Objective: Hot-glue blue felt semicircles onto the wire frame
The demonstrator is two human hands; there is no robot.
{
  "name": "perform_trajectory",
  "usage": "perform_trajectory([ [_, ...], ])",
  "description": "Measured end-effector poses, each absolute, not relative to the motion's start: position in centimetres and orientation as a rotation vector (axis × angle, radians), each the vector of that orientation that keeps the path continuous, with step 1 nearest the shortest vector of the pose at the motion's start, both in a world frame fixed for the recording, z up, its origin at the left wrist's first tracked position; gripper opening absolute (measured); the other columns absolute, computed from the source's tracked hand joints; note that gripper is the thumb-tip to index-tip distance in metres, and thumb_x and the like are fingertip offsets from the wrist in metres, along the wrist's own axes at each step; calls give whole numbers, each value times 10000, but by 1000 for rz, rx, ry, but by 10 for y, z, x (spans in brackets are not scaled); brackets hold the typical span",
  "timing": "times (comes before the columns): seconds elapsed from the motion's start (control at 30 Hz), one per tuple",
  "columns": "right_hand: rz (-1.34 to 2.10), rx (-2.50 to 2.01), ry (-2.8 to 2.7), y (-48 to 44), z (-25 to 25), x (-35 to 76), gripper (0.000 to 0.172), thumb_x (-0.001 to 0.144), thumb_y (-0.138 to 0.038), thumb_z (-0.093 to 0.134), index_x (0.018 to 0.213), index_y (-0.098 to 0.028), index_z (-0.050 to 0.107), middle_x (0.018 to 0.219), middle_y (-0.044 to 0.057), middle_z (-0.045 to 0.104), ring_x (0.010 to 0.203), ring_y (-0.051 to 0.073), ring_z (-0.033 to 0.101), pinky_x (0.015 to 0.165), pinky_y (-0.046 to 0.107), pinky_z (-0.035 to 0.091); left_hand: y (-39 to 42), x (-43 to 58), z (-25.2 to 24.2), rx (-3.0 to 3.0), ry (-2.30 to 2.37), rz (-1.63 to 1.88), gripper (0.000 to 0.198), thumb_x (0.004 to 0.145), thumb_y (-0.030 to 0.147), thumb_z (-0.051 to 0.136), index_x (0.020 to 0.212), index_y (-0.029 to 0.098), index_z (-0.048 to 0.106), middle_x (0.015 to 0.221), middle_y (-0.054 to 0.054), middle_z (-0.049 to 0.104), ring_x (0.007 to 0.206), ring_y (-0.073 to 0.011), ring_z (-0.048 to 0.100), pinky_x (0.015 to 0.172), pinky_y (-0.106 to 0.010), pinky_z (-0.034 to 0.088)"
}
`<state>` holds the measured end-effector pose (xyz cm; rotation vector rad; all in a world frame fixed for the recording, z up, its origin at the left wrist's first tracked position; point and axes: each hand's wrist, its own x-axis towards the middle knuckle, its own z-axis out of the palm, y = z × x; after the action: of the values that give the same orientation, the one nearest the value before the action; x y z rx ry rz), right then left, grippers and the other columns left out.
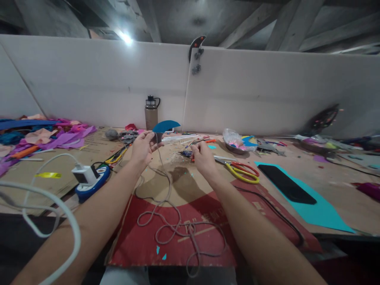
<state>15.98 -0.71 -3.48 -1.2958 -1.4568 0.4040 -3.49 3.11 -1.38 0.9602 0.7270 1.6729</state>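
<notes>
My left hand (pixel 144 147) is closed, its fingertips pinching a flat piece with a blue curved top (pixel 166 126) and a dark lower part. A thin grey cord (pixel 169 184) hangs from those fingers and lies in loose loops over the red and brown cardboard (pixel 133 241). To the right, my right hand (pixel 203 158) has its fingers curled together over the cardboard. A small dark object (pixel 185 153) with a bit of red shows at its fingertips; whether it is gripped cannot be made out. Scissors (pixel 243 171) with red and yellow handles lie just right of this hand.
A bottle (pixel 151 114) stands by the white partition. At left are a charger (pixel 84 175) on a blue power strip (pixel 94 183), a white cable and coloured scraps (pixel 41 136). A black phone-like slab (pixel 286 184) rests on turquoise sheet at right, near a filled bowl (pixel 237 148).
</notes>
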Motion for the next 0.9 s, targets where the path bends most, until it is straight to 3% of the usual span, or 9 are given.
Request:
perform_trajectory([
  [0.23, 614, -1364, -1412, 1, -40, 187, 135, 715, -284, 485, 607, -207, 462, 504, -23, 501, 509, 135, 461, 550, 273, 337, 35, -38, -16, 851, 717, 1654, 62, 746, 147, 563, 798, 165, 535, 752, -39, 678, 687, -139, 669, 654, -269, 560],
  [0.43, 1088, -994, -1259, -3, -38, 181, 267, 652, -424, 602, 660, -198, 460, 579, -41, 489, 536, 102, 479, 592, 281, 451, 36, -38, -17, 820, 710, 1589, 67, 740, 138, 563, 802, 154, 543, 749, -60, 680, 704, -152, 673, 657, -271, 559],
  [0.57, 1199, -875, -1245, -8, -32, 179, 269, 607, -386, 658, 719, -194, 507, 660, -33, 509, 576, 94, 483, 636, 291, 456, 35, -36, -17, 827, 697, 1590, 62, 743, 133, 569, 796, 150, 541, 731, -57, 671, 700, -160, 673, 650, -278, 560],
  [0.63, 1093, -970, -1327, -7, -32, 183, 196, 627, -340, 611, 731, -191, 537, 683, -16, 534, 604, 109, 499, 650, 297, 438, 34, -36, -18, 841, 687, 1609, 63, 741, 134, 578, 791, 146, 542, 721, -52, 665, 694, -163, 672, 654, -293, 562],
  [0.73, 642, -1404, -1515, -2, -39, 195, 108, 656, -293, 546, 610, -196, 537, 591, 7, 520, 576, 140, 474, 617, 308, 380, 33, -36, -19, 875, 683, 1640, 70, 736, 147, 597, 786, 144, 548, 728, -49, 662, 700, -164, 670, 666, -312, 565],
  [0.9, 276, -1862, -1714, 7, -58, 200, 305, 608, -266, 627, 454, -241, 366, 459, 1, 407, 506, 157, 408, 567, 321, 313, 32, -33, -19, 955, 696, 1655, 62, 731, 156, 603, 778, 144, 564, 712, -41, 656, 694, -159, 667, 662, -311, 565],
])
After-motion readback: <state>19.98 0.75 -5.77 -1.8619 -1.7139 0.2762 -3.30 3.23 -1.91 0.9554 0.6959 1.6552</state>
